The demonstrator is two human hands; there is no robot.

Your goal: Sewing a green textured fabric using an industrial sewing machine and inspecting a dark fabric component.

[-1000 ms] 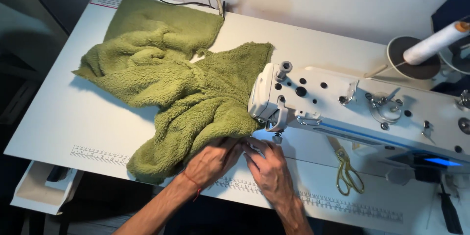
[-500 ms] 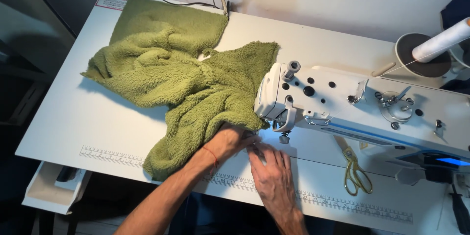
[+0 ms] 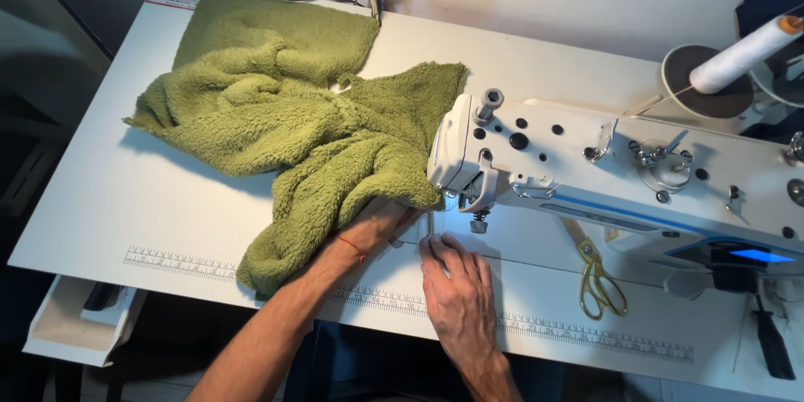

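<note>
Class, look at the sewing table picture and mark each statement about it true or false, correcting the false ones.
1. The fleece fabric is green. True.
2. The left hand rests on the fabric's edge near the sewing machine. True.
3. The scissors are in the right hand. False: they lie on the table, right of that hand, which presses flat on the table.
4. A white thread cone sits behind the machine. True.
5. The fabric lies to the right of the machine. False: it spreads out to its left.
</note>
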